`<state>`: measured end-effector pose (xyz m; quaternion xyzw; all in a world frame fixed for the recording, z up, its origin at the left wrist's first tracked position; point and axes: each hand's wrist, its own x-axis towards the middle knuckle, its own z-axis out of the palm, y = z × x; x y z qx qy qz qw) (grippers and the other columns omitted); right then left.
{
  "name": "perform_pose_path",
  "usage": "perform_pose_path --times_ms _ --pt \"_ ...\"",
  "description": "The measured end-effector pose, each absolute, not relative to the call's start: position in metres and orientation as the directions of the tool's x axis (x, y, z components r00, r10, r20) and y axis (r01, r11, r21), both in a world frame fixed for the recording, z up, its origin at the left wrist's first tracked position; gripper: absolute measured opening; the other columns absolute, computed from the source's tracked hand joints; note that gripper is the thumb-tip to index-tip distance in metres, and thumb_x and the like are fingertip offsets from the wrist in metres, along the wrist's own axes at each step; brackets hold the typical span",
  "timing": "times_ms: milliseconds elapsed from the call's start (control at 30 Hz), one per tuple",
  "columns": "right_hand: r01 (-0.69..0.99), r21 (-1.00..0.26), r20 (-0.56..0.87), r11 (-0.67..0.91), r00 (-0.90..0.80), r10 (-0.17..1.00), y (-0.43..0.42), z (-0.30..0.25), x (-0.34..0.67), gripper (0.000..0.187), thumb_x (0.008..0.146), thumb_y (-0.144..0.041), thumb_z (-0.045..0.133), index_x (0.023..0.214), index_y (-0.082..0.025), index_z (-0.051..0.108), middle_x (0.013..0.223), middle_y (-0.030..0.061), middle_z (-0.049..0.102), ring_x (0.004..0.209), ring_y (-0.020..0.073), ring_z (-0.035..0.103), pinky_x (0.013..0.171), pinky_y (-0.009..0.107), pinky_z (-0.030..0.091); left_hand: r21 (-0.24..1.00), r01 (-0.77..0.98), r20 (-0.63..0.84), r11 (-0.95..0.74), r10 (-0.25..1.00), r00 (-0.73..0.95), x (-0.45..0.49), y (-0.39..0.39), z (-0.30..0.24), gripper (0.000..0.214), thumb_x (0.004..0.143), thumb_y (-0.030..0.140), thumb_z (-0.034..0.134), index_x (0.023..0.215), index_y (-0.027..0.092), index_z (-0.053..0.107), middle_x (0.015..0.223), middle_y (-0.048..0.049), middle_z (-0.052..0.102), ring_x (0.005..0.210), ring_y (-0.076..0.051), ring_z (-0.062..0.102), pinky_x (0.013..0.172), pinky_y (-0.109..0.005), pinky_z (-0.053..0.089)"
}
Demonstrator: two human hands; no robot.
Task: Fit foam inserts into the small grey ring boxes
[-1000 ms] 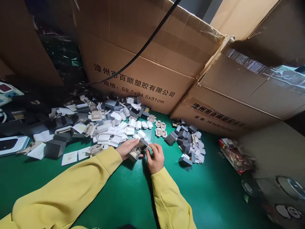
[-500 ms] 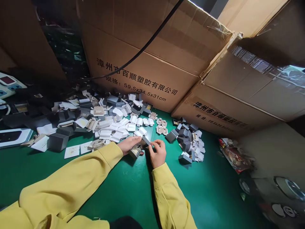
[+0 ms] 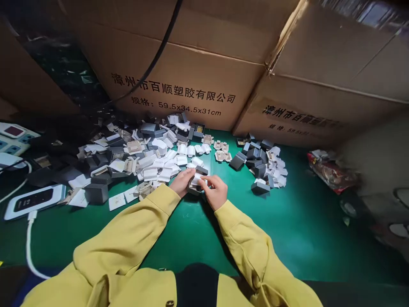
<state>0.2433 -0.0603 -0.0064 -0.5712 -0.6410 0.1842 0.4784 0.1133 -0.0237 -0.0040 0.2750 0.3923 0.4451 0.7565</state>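
Two big cardboard cartons (image 3: 179,81) stand along the back of the green table (image 3: 287,230), printed with black lettering, and a black cable (image 3: 150,70) droops across the left one. Below them, a wide heap of small grey boxes and white card inserts (image 3: 150,157) spreads over the left and middle of the table, loose and unsorted. A smaller cluster of grey boxes (image 3: 262,168) lies well apart to the right, more tightly gathered; judging by that, a modest share looks handled and most of the pieces on the left are left to go. A white device with a dark screen (image 3: 32,200) rests near the left edge with a white cord (image 3: 30,247) running from it, and a crumpled red wrapper (image 3: 332,175) sits at the far right.

Both yellow sleeves (image 3: 128,238) meet at the middle of the table, just in front of the big heap. The left hand (image 3: 182,181) cups one small grey box (image 3: 195,184) from the side, and the right hand (image 3: 215,192) pinches a white insert at the top of it, fingers close together. The box is held between the two hands just above the table; whether the insert is fully seated I cannot tell.
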Motion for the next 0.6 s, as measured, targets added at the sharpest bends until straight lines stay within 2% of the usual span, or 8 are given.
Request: perform_pose_path --times_ms 267,600 --pt "0.599 -0.76 0.357 0.25 0.065 0.932 -0.0581 -0.0137 0.2431 0.028 0.079 -0.042 0.053 0.08 -0.02 0.07 0.062 0.0004 0.059 0.056 0.0113 0.051 0.058 0.023 0.041 0.802 -0.435 -0.307 0.408 0.908 0.286 0.1163 -0.0252 -0.0051 0.018 0.075 0.023 0.058 0.089 0.014 0.064 0.074 -0.0017 0.066 0.061 -0.012 0.058 0.057 -0.022 0.043" --pt "0.673 -0.723 0.3 0.157 0.101 0.949 -0.0586 -0.0104 0.2405 0.025 0.08 -0.038 0.053 0.077 -0.024 0.072 0.07 0.0006 0.069 0.062 0.0133 0.059 0.06 0.023 0.041 0.827 -0.392 -0.312 0.404 0.908 0.279 0.1171 -0.0269 -0.0042 0.028 0.076 0.028 0.058 0.101 0.017 0.063 0.076 -0.0023 0.068 0.063 -0.015 0.061 0.055 -0.023 0.045"
